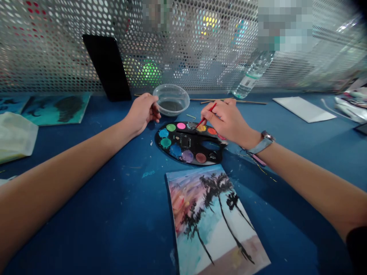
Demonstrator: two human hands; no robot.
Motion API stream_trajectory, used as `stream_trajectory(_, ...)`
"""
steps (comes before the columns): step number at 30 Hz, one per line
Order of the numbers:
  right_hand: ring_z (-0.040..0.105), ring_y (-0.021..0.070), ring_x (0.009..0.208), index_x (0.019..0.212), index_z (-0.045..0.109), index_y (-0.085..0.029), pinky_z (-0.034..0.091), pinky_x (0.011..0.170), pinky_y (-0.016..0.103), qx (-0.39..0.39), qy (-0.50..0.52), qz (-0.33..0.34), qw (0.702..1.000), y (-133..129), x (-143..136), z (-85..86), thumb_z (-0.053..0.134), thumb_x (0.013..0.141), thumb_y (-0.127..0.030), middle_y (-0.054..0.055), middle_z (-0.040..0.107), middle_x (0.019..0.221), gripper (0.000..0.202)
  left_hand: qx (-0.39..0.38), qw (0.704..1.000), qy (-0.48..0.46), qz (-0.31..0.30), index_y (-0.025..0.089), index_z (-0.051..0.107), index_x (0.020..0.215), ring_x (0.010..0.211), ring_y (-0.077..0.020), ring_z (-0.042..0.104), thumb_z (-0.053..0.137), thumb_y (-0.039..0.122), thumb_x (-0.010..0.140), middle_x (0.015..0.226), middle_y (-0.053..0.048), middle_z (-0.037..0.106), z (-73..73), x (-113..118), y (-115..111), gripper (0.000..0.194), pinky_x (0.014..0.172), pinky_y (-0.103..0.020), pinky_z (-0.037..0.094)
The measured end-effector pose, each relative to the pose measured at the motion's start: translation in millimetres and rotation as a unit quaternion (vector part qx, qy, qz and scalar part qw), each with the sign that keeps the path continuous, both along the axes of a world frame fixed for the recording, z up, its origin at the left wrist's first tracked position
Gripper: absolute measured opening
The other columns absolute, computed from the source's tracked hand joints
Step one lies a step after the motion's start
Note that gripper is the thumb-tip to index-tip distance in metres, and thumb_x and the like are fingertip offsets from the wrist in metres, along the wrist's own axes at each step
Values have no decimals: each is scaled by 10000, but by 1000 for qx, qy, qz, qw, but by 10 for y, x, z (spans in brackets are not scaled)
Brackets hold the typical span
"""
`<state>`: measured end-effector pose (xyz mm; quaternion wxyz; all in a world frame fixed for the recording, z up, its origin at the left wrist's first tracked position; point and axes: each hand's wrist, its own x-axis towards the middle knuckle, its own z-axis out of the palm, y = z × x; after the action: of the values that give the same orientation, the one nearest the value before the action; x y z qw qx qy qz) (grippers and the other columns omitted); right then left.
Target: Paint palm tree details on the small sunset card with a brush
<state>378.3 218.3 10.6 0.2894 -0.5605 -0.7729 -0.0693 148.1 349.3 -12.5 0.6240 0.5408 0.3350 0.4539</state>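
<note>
Right hand (225, 118) — pinching red brush (210, 114), tip at palette's (190, 142) 12 o'clock wells. Left hand (143, 111) — fingers half-curled at water bowl's (171, 100) 9 o'clock side, can't tell if gripping. Bowl at palette's 11. Palm-tree painting (213, 225) at its 5, just beside. Bottle (254, 74) at right hand's 1, black slab (108, 68) at left hand's 10.

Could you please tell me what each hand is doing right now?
Left hand: at the round clear plastic bowl; grip unclear.
Right hand: closed on a thin red paintbrush.
</note>
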Motion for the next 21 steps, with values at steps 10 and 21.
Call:
stream_trajectory(10, 668, 247, 954, 750, 599, -235, 342, 950, 492, -14, 11, -5, 1000, 25, 17, -31, 465, 1020, -313, 26, 771, 881, 312, 4, 1000, 1, 2, 202, 451, 709, 431, -124, 545, 505, 158, 908, 582, 22, 532, -16, -1, 8, 211, 401, -226, 410)
stream_trajectory(21, 701, 215, 861, 773, 608, -235, 408, 950, 438, 0, 79, 2, 997, 54, 12, -1, 437, 1032, -393, 33, 768, 833, 349, 3, 1000, 1, 4, 203, 451, 716, 441, -126, 541, 509, 161, 893, 577, 26, 525, -11, 10, -2, 191, 392, -238, 411)
